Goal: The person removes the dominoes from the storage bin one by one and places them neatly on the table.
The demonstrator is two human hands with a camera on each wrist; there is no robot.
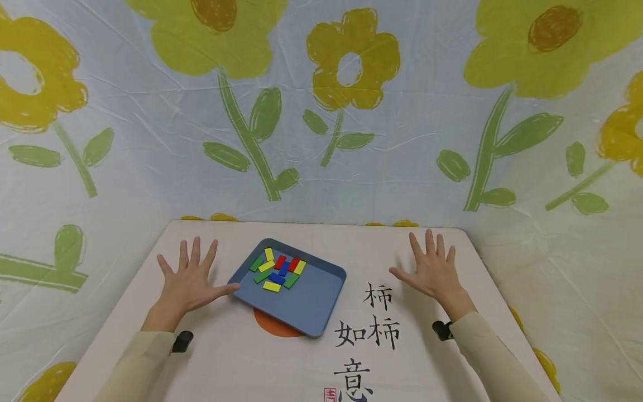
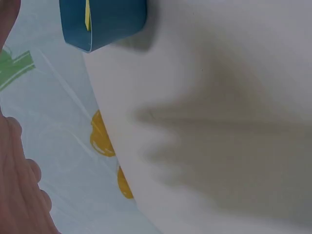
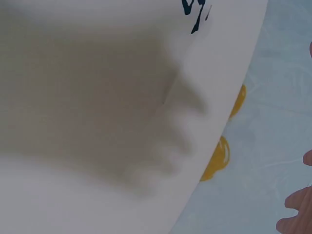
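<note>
The left hand (image 1: 188,285) and right hand (image 1: 438,274) are well apart, fingers splayed, holding nothing; whether the left thumb (image 1: 226,290) touches the tray (image 1: 301,301) is hard to tell. Coloured blocks (image 1: 277,278) lie clustered in the tray's far left part, on the bench (image 1: 241,368). Pinching each by its edges should spare its neighbours.
</note>
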